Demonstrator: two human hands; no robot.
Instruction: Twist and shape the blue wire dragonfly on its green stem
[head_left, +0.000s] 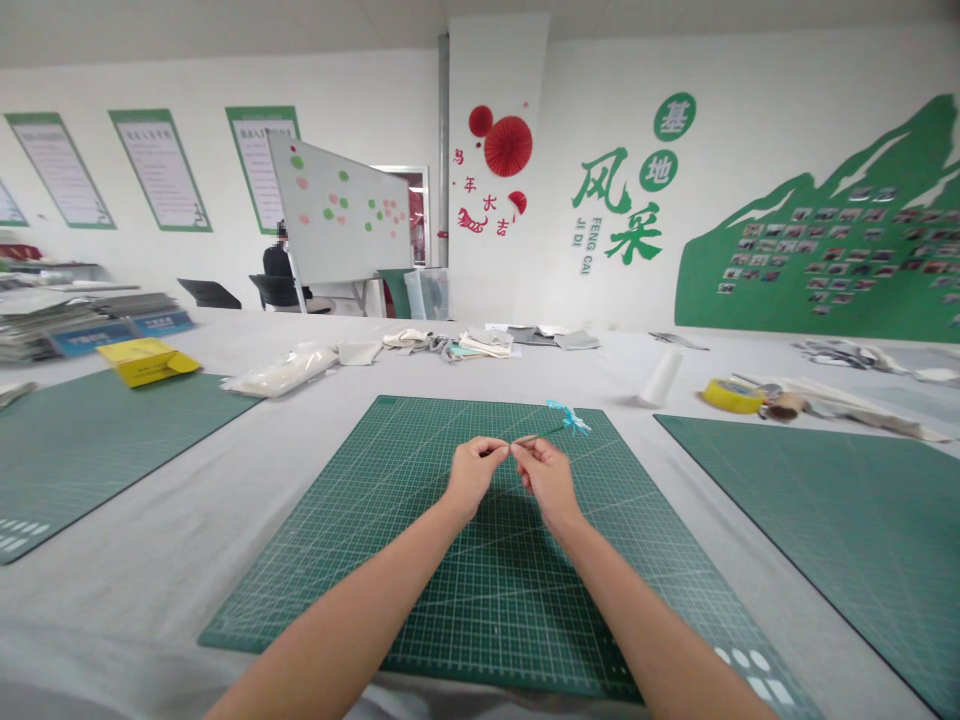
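Both hands meet over the far half of a green cutting mat (337, 560) with a white grid. Between them is a blue artificial flower (571, 420) on a thin green stem, its head pointing away to the right. My right hand (546, 478) pinches the stem near its lower end. My left hand (476, 472) is closed in a pinch at the very tip of that stem, thumb against forefinger. The fingertips of the two hands nearly touch, and the stem's end is hidden by them.
More green mats lie at left (135, 440) and right (825, 510). Beyond are a yellow box (148, 361), a clear plastic bag (283, 370), fabric scraps (484, 345), a white roll (661, 378) and yellow tape (731, 396). A person (277, 262) sits behind a whiteboard (345, 210).
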